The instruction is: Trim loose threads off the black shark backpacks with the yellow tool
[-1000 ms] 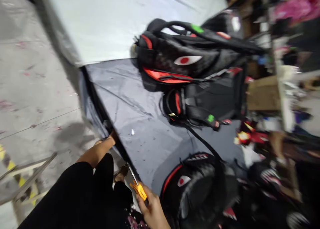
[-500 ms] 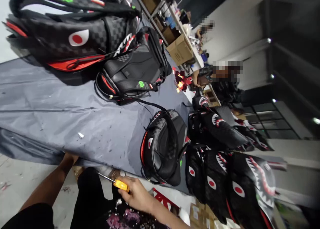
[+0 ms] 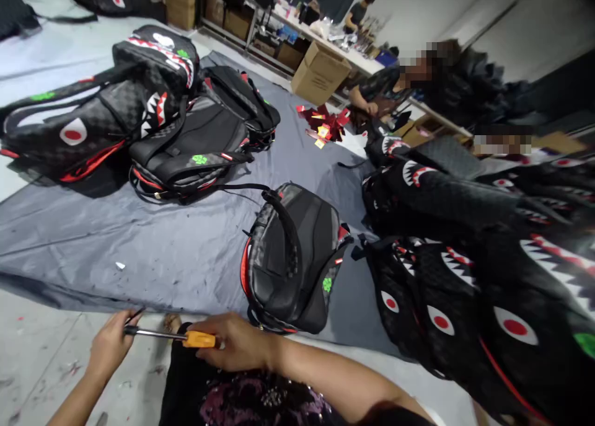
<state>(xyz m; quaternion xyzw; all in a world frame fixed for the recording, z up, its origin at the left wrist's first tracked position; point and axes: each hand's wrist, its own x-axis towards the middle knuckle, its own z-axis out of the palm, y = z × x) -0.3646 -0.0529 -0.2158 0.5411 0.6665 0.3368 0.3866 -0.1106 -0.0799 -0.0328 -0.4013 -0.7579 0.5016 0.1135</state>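
My right hand (image 3: 237,342) is closed round the orange handle of a tool with a slim metal shaft (image 3: 199,339). The shaft points left, and its dark end reaches the fingers of my left hand (image 3: 109,342). Those fingers pinch a thin dark piece (image 3: 134,316); its kind is unclear, and I cannot tell whether they also grip the shaft's end. Just beyond my right hand, a black backpack (image 3: 302,246) with a green clover patch lies straps up on the grey sheet (image 3: 186,246).
More black backpacks (image 3: 199,144) lie at the left. Others with shark teeth and red eyes (image 3: 441,320) are stacked at the right. Red tags (image 3: 325,122) lie at the far edge near a cardboard box (image 3: 320,72). A person (image 3: 385,82) works beyond, another farther back.
My left hand has risen from the sheet's near edge with the thin dark piece in its fingers. The tool has moved left towards it in my right hand. The view has turned.
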